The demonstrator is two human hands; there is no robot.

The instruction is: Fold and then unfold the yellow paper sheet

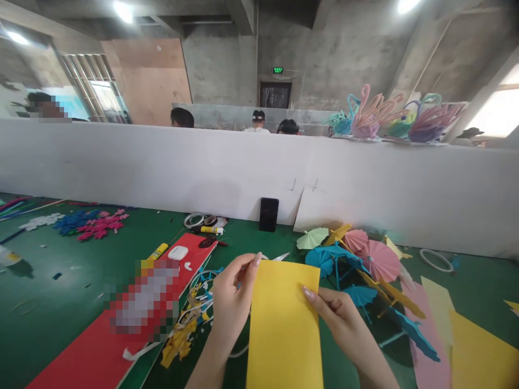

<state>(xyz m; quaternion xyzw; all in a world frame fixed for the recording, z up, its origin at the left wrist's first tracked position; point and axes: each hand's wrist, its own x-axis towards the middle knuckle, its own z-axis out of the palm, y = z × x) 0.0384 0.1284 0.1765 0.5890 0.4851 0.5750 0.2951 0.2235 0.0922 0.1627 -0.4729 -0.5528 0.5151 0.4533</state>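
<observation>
Between my two hands a yellow sheet of paper is held up, its lower end running out of the picture. My left hand pinches the sheet's top left corner, thumb in front. Along the right edge, a little lower, my right hand grips it with the thumb on the front and the fingers partly hidden behind. Just behind the top edge, a pointed metal blade tip shows, the rest of that tool being covered. To the right lie several folded paper umbrellas, among them a pink umbrella and a blue umbrella.
A red board with a white earphone case lies left, beside paper scraps. A black phone leans on the white partition. Coloured sheets lie at right; tape rolls and plastic snowflake pieces sit farther back.
</observation>
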